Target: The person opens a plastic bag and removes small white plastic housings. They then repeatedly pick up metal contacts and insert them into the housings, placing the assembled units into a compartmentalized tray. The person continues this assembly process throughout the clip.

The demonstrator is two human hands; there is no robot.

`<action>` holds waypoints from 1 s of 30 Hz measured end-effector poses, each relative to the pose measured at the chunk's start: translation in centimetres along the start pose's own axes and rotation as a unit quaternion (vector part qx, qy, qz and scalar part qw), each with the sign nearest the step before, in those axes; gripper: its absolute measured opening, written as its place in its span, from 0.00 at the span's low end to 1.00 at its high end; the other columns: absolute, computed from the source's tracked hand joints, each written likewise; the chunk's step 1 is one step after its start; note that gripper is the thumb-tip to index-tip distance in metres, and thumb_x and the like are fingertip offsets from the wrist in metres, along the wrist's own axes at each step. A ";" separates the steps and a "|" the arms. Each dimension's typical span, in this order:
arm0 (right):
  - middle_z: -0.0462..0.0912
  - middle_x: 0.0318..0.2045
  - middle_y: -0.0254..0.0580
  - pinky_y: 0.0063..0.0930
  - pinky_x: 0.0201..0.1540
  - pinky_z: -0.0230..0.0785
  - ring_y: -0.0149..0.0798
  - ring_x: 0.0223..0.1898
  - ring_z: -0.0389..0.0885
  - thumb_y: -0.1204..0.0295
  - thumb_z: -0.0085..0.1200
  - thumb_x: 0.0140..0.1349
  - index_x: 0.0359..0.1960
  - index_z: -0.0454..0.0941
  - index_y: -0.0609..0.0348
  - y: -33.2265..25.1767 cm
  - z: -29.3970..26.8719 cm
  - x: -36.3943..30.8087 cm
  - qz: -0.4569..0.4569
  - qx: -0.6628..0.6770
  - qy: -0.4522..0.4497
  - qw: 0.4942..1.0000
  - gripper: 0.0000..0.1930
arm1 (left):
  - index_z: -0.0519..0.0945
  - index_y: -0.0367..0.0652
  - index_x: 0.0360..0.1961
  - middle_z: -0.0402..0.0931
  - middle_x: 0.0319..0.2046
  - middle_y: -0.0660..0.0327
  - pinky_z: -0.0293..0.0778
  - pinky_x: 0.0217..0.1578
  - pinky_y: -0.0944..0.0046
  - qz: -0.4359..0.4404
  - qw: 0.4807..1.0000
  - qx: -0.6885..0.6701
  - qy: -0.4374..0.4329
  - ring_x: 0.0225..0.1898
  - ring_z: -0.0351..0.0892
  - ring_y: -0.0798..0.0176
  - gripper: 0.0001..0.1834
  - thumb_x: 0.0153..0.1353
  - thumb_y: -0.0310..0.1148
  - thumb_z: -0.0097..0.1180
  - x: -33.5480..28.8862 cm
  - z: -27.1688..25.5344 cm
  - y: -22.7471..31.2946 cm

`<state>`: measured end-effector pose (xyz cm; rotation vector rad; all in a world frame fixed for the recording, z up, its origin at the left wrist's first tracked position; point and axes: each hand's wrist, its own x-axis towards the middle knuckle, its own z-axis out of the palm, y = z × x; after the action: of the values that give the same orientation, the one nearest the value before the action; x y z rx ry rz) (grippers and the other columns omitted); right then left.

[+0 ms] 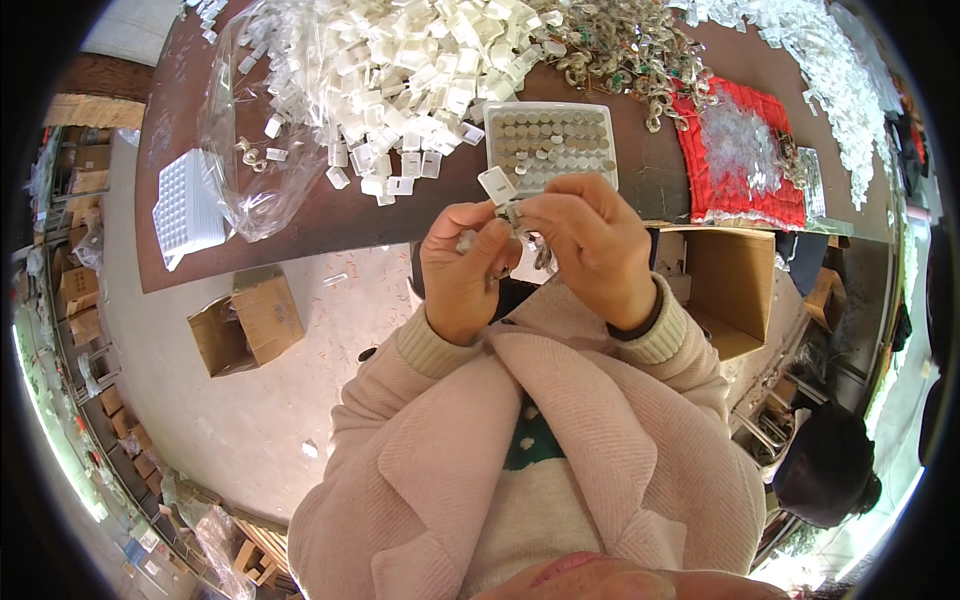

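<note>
The worktop (pixel 350 220) is the largest thing here, brown and heavily loaded. A heap of clear boxes (pixel 420 70) spreads over its middle, with a tangle of metal parts (pixel 610 45) to the right. A crumpled bag (pixel 265 215) lies left of the boxes, beside a stack of white trays (pixel 190 205). Farther right is a red cloth (pixel 760 207) with clear bits on it; a tray (pixel 550 105) of small round pieces lies between cloth and stack, just beyond the hands.

The left hand (pixel 465 275) and right hand (pixel 590 250) meet in front of the worktop's near edge. The left has thumb and fingers pinched on a small metal piece (pixel 509 213); the right's fingertips close on it from the other side. Metal bits (pixel 541 253) hang between the hands.

One clear box (pixel 497 186) stands tilted at the fingertips, above the metal piece; which hand bears it, I cannot tell. It looks like thin, stiff plastic: light, probably slick, and likely to crack if squeezed hard. A gentle grip on opposite side walls should suit it. The metal piece seems light but hard, best pinched at its edges.
</note>
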<state>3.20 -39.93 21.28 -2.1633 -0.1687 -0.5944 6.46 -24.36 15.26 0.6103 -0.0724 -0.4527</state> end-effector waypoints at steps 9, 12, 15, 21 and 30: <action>0.80 0.36 0.44 0.29 0.35 0.75 0.42 0.34 0.82 0.84 0.62 0.56 0.41 0.82 0.63 -0.9 0.5 0.3 -0.020 0.003 0.011 1.000 0.11 | 0.79 0.39 0.45 0.78 0.29 0.63 0.68 0.27 0.69 -0.023 0.999 -0.003 0.027 0.24 0.69 0.72 0.07 0.67 0.22 0.59 -0.4 0.2 0.6; 0.80 0.36 0.45 0.30 0.35 0.76 0.44 0.34 0.82 0.85 0.62 0.55 0.40 0.82 0.64 -0.7 0.8 0.4 -0.043 0.009 0.007 0.999 0.11 | 0.79 0.40 0.46 0.77 0.28 0.64 0.66 0.27 0.68 -0.042 0.999 -0.001 0.016 0.23 0.66 0.73 0.06 0.68 0.24 0.58 -0.5 -0.1 0.7; 0.81 0.35 0.45 0.32 0.37 0.76 0.46 0.34 0.82 0.86 0.61 0.55 0.40 0.82 0.63 -0.3 1.0 0.4 -0.045 0.019 -0.015 0.999 0.12 | 0.79 0.41 0.47 0.76 0.27 0.67 0.65 0.27 0.67 -0.058 0.998 0.011 -0.001 0.21 0.62 0.74 0.07 0.70 0.26 0.56 -0.4 -0.7 0.7; 0.83 0.31 0.41 0.34 0.37 0.75 0.45 0.34 0.81 0.84 0.63 0.52 0.42 0.84 0.60 0.8 1.8 -0.2 -0.022 0.008 0.029 0.999 0.14 | 0.80 0.41 0.45 0.81 0.33 0.59 0.66 0.26 0.69 -0.051 0.998 -0.006 0.043 0.22 0.65 0.74 0.06 0.69 0.24 0.57 -0.2 -1.6 0.6; 0.81 0.31 0.38 0.34 0.36 0.72 0.42 0.33 0.79 0.82 0.66 0.52 0.41 0.86 0.57 3.8 2.2 0.9 -0.067 -0.197 -0.010 0.978 0.14 | 0.80 0.45 0.45 0.84 0.42 0.49 0.65 0.27 0.69 -0.039 0.998 -0.012 0.037 0.21 0.61 0.75 0.05 0.70 0.26 0.56 0.0 -2.3 0.8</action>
<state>5.99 -40.64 17.79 -2.5563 -0.2239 -0.7333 7.21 -22.56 13.78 0.6071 0.0273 -0.5048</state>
